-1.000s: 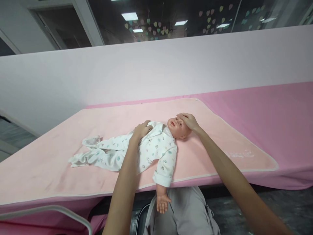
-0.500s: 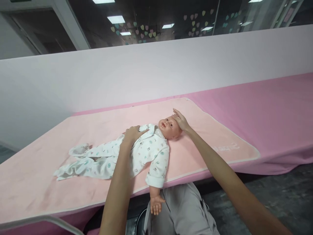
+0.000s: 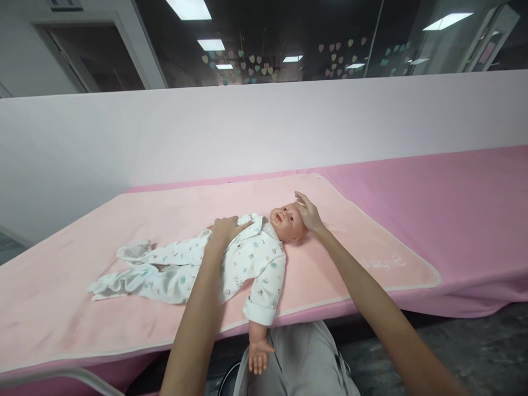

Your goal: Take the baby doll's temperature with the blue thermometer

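Note:
A baby doll [image 3: 287,223] lies on its back on a peach mat [image 3: 322,280], its head toward the right. It wears a white printed sleepsuit [image 3: 256,253] whose empty-looking legs trail to the left. My left hand [image 3: 226,230] rests flat on the doll's chest and belly, thumb spread away from the fingers. Against the top of the doll's head lies my right hand [image 3: 307,212], fingers stretched out over the forehead. One doll hand [image 3: 258,355] hangs over the near edge of the mat, above my lap.
A pink cover [image 3: 462,220] spreads under the mat and to the right. Behind it runs a low white wall [image 3: 264,132], with dark glass [image 3: 280,33] above. A curved metal rail [image 3: 70,374] is at the lower left. My grey trousers [image 3: 301,357] show below the edge.
The view has tilted up a little, so the scene sits slightly lower. Both hands stay in the same places on the doll.

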Demonstrator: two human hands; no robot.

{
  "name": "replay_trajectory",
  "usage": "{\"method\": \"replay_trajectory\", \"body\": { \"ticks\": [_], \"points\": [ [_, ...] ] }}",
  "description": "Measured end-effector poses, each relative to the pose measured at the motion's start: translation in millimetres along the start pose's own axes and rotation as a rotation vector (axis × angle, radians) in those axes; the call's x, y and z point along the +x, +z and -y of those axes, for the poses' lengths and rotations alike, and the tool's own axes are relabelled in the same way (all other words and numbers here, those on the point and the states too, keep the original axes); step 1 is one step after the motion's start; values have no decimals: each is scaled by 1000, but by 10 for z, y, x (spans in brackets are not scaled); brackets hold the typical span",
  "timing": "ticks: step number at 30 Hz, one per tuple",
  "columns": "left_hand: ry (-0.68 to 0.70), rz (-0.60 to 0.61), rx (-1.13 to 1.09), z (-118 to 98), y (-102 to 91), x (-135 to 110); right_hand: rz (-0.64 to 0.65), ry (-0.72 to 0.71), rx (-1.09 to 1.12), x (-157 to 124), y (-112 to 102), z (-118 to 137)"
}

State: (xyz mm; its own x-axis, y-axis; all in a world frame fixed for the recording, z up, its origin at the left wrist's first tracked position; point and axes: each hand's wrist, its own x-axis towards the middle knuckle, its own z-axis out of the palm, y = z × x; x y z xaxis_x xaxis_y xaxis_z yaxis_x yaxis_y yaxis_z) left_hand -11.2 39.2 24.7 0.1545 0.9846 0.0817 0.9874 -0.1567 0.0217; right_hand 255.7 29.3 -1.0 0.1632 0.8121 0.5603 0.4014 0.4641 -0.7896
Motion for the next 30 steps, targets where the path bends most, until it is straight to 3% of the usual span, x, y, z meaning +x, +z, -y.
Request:
{"method": "replay_trajectory", "body": {
  "ticks": [4,6,10,13,17,24,30],
  "points": [
    [-13,-2,-40,7,4,-14,-96,-439,-313,-46,-87,43],
    [-8,-3,-53,10,4,-21,-63,-527,-360,-65,-82,59],
    [-4,-16,-44,14,9,-22,64,-368,-290,-97,10,52],
    [0,-21,-42,17,22,-14,50,-272,-225,-111,54,39],
    [-60,-7,-27,11,28,-11,41,-254,-188,-118,51,47],
    [16,-27,-8,-3,5,-42,39,-245,-179,-114,48,40],
    [-10,-20,-4,-18,-10,-62,30,-260,-192,-110,56,17]
  ]
}}
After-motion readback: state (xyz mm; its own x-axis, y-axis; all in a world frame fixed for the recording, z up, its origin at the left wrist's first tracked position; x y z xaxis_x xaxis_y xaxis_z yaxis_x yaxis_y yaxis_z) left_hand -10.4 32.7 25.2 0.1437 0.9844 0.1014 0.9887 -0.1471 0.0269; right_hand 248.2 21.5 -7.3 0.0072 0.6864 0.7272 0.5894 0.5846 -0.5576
